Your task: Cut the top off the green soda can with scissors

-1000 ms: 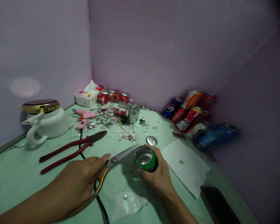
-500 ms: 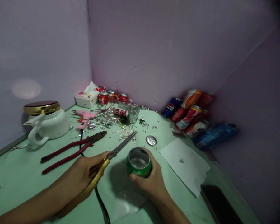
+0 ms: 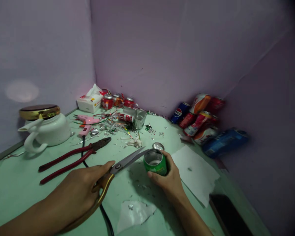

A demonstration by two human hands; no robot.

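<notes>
My left hand [image 3: 80, 185] is closed round the gold handles of a pair of scissors [image 3: 124, 164]. Their blades are slightly parted and point right, one reaching across the rim of a cut-open green can [image 3: 159, 168]. My right hand [image 3: 170, 177] grips this can from its right side, with the thumb in front. The can's open top shows a bare silver inside. Just behind it, partly covered, lies a round silver can lid [image 3: 158, 146]. Below the can, a torn clear-looking scrap [image 3: 135, 213] carries small metal bits.
Red-handled pliers [image 3: 76, 159], a pink glue gun [image 3: 87, 124] with black cord and a white teapot [image 3: 51, 131] stand left. Metal scraps [image 3: 113, 126] and a tissue box [image 3: 89, 101] are behind. Drink cans [image 3: 199, 121], white paper [image 3: 194, 173] and a dark phone-like slab [image 3: 228, 214] are right.
The can has moved right and slightly up in my right hand. The scissors' blades have parted and now meet the can's rim; before, they were apart from it.
</notes>
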